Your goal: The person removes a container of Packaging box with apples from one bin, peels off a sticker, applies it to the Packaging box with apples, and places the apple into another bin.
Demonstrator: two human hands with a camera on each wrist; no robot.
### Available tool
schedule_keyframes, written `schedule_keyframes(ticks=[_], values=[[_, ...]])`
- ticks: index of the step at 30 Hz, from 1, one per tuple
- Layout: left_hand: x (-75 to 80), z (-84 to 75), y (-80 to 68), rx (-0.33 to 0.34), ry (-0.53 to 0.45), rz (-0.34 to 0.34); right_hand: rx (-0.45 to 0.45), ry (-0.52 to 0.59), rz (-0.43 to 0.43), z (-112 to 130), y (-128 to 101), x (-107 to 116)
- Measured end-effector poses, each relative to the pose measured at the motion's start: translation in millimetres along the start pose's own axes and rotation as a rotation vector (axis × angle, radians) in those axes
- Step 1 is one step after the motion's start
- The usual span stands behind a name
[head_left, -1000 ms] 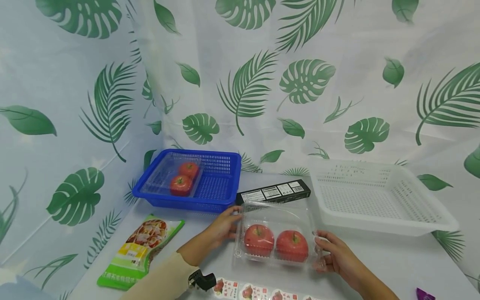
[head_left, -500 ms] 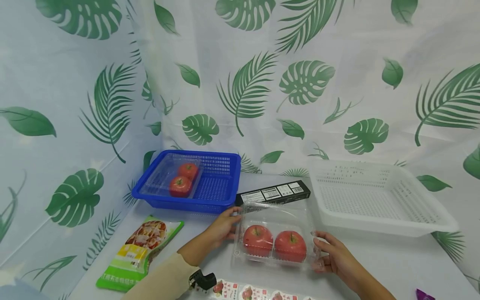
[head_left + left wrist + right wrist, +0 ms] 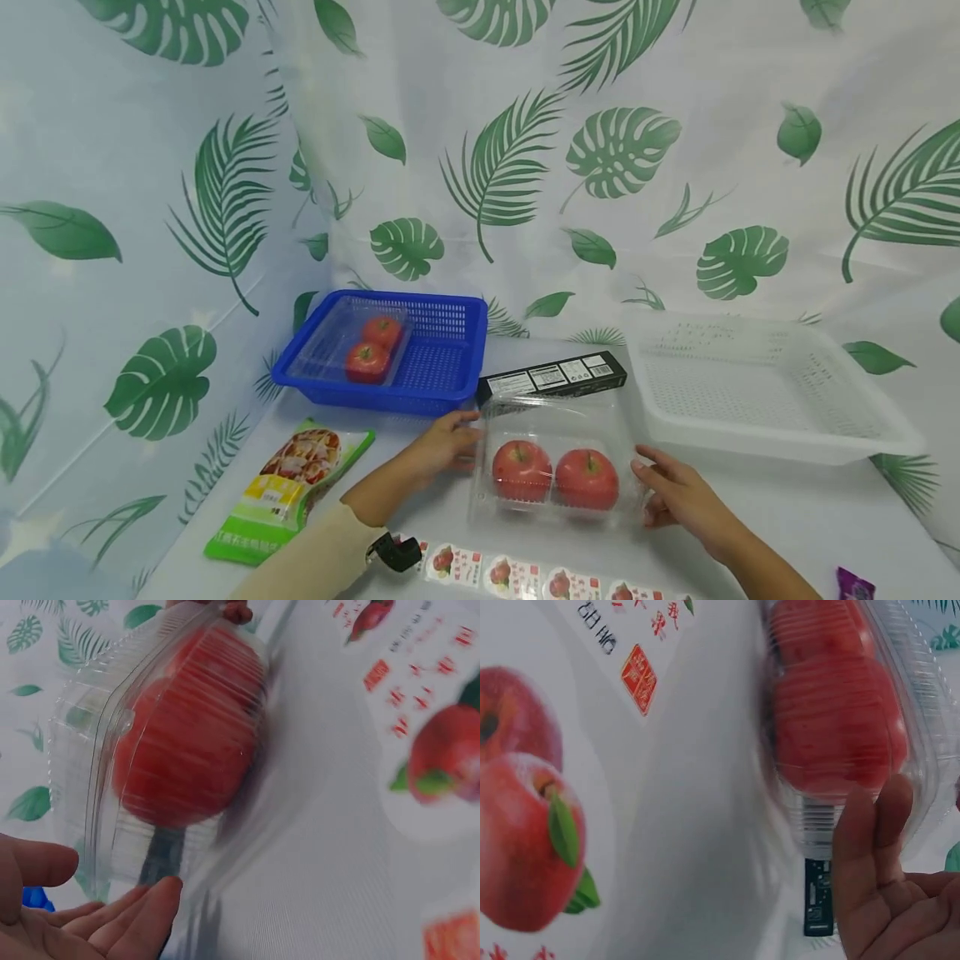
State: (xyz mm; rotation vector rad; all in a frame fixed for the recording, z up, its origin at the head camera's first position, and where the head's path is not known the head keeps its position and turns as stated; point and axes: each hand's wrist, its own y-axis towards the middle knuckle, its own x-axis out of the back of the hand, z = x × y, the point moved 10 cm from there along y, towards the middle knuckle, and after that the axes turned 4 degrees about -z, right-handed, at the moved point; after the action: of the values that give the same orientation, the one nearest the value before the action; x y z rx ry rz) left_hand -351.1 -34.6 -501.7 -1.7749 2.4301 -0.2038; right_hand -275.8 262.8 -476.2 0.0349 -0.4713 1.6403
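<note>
On the white surface [image 3: 787,508], between the big white basket [image 3: 765,392] on your right and the blue basket [image 3: 390,354] on your left, the clear clamshell box [image 3: 558,467] sits right in front of you, just short of a long black box [image 3: 551,377]. Your left hand [image 3: 442,443] rests flat-fingered against its left end and your right hand [image 3: 675,492] against its right end; neither grip is clenched, the fingers lie straight along the plastic. Judging by that, you are steadying or seating the box, so press evenly from both ends and keep the thin walls from buckling. The box is transparent, ribbed and glossy, its lid looks down, and two red apples [image 3: 555,475] lie side by side inside. Below it runs a strip of apple stickers [image 3: 517,577]; a green snack pouch [image 3: 288,492] lies further left.
</note>
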Motion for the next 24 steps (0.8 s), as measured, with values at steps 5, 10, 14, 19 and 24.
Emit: schedule_keyframes(ticks=[5, 10, 14, 19, 24], values=[[6.8, -8.1, -17.4, -0.066, 0.163, 0.107, 0.052, -0.114, -0.006, 11, -4, 1], [18.9, -11.9, -50.4, -0.171, 0.469, 0.221, 0.094, -0.276, -0.020, 17, -4, 4], [28.1, -13.5, -69.4, -0.195, 0.608, 0.253, 0.210, -0.517, -0.134, 38, -11, 14], [36.9, -6.0, -82.4, -0.164, 0.786, 0.266, 0.462, -0.680, -0.339, 80, -32, 10], [31.4, 1.2, -96.8, -0.235, 1.038, 0.324, 0.736, -0.700, -0.447, 112, -58, -17]])
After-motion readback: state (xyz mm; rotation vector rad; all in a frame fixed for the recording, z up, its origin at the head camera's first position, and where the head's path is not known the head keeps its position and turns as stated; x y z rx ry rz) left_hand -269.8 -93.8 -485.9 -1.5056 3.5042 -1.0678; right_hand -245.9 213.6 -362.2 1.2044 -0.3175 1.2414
